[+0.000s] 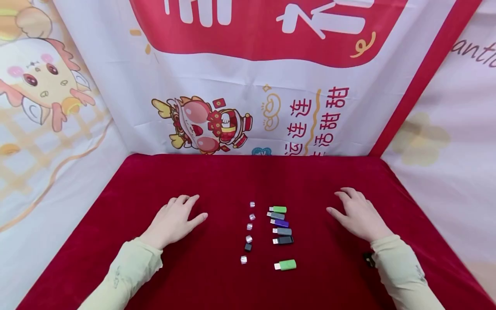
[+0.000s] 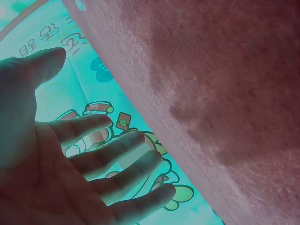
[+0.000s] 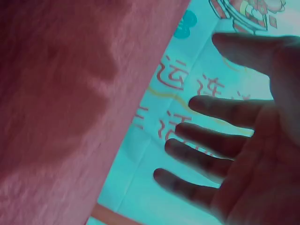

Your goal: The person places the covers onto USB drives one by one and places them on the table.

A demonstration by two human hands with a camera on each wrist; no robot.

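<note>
On the red cloth, several USB sticks form a column: a green USB stick [image 1: 280,209] at the far end, then grey, a purple USB stick [image 1: 280,223], grey, a black USB stick [image 1: 283,240], and a second green USB stick [image 1: 285,265] set apart nearest me. Their metal plugs point left. Left of them runs a column of small clear caps [image 1: 249,226], with one black cap [image 1: 248,247] among them. My left hand [image 1: 174,221] is left of the caps, fingers spread and holding nothing. My right hand [image 1: 360,215] is right of the sticks, likewise holding nothing.
The red cloth [image 1: 217,284] covers the table. A printed white curtain [image 1: 248,77] hangs behind its far edge, with more curtains at both sides. Something small and dark [image 1: 369,259] shows beside the right sleeve.
</note>
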